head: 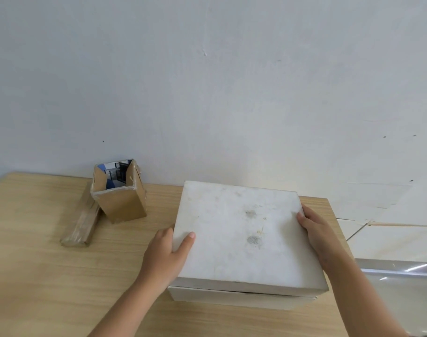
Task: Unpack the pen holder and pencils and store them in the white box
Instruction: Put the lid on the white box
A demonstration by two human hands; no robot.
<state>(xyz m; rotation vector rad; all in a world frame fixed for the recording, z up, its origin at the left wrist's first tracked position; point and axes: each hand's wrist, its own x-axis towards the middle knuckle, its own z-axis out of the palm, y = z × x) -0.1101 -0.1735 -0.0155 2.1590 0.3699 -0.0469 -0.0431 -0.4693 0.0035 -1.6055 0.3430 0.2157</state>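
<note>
A white box (241, 296) sits at the table's right, covered by its smudged white lid (239, 229). My left hand (167, 251) grips the lid's left edge, thumb on top. My right hand (317, 229) grips its right edge. The lid sits slightly askew over the base. At the left back stands an open brown carton (121, 204) with a printed pen holder package inside. A flat brown wrapped packet (82, 221) lies beside it, partly under the carton. What it holds is hidden.
The wooden table (61, 276) meets a white wall (207, 81) at the back. Its right edge runs close past the box, with tiled floor (390, 239) and a shiny transparent sheet (407, 283) beyond.
</note>
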